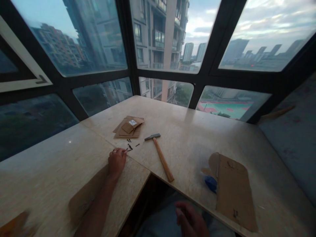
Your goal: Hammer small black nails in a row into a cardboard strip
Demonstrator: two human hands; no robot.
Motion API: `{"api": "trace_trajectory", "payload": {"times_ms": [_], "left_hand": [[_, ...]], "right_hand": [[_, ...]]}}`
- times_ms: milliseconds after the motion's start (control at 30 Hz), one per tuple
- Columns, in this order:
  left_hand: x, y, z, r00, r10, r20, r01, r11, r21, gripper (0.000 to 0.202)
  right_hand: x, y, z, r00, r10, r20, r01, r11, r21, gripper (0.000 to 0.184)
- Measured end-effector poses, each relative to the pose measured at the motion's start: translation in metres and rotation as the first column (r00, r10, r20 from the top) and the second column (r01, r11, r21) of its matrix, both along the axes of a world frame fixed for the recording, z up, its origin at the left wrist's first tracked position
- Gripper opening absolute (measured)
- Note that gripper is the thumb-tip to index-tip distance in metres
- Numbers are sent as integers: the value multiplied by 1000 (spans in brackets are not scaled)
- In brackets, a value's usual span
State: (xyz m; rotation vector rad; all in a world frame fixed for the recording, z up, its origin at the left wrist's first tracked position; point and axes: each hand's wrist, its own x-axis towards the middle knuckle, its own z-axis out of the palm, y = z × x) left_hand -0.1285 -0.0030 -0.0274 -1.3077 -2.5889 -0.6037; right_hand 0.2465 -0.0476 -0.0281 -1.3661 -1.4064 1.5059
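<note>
My left hand [118,161] reaches over the pale tabletop, its fingers pinched at one of the small dark nails or screws. Several more small dark nails or screws [130,146] lie scattered just beyond the fingertips; their exact kind is too small to tell. To the right of them rests a hammer [161,156] with a wooden handle and grey metal head. Low over my lap is my right hand [190,219], blurred, with loosely bent fingers, a gap beside the thumb and nothing visible in it. A stack of brown cardboard pieces [132,126] sits behind the nails.
At the right lies a larger brown cardboard piece [234,187] with a blue object [210,183] beside it. Another brown piece [89,191] is partly under my left forearm. An orange-brown object [14,223] shows at lower left. The tabletop [192,141] has a notched front edge; windows surround it.
</note>
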Motion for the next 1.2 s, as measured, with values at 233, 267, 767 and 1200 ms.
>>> {"api": "trace_trajectory", "payload": {"times_ms": [233,267,767,1200], "left_hand": [[0,1,1,997,34,64,-38,998,58,22],[0,1,0,996,33,83,-40,996,79,22],[1,3,7,872,102,480,-267,919,289,24],[-17,7,28,921,112,373,-215,945,245,10]], "right_hand": [[-61,72,50,967,145,211,-228,863,450,30],[-71,82,51,959,117,258,-238,828,507,27],[-136,143,40,631,85,771,-468,835,291,12],[-99,109,85,954,88,286,-193,911,364,19]]}}
